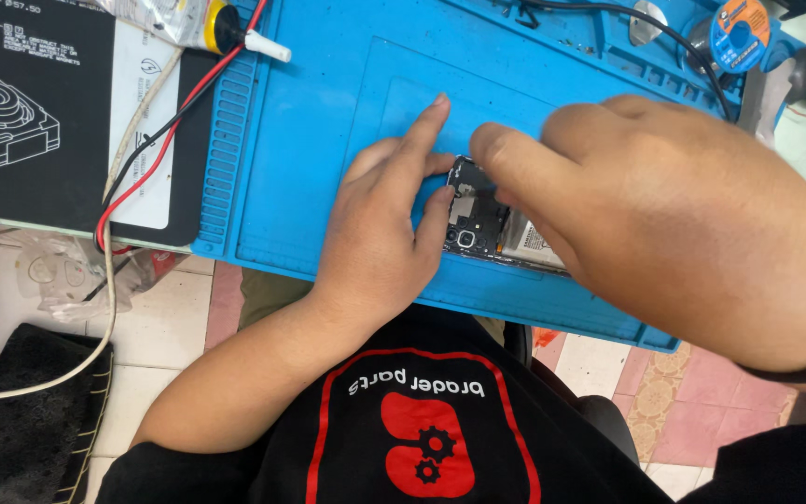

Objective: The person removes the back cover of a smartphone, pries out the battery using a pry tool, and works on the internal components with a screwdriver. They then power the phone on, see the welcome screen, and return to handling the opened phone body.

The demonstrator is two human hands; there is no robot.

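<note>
**Opened phone pinned between two hands, long axis running left to right**

The opened phone (pixel 479 219), back cover off so that its dark board and camera ring show, lies on the blue repair mat (pixel 328 112) just right of the frame's centre. Its long axis runs roughly left to right, tilting slightly down toward the right, where a pale battery shows under the right hand.

The left hand (pixel 380 229) sits at the phone's left end, touching it: thumb curled against the near left corner, index finger stretched flat on the mat toward the top of the frame. It braces the phone rather than closing around it.

The right hand (pixel 664 224) comes in from the right and covers most of the phone's right half (the larger hand in the view, being nearer the camera). Its thumb presses on the phone's upper left edge; whether the hidden fingers grip anything cannot be told.

A glue tube (pixel 221 28) and red and black leads (pixel 156 140) lie well apart, at the upper left.
</note>
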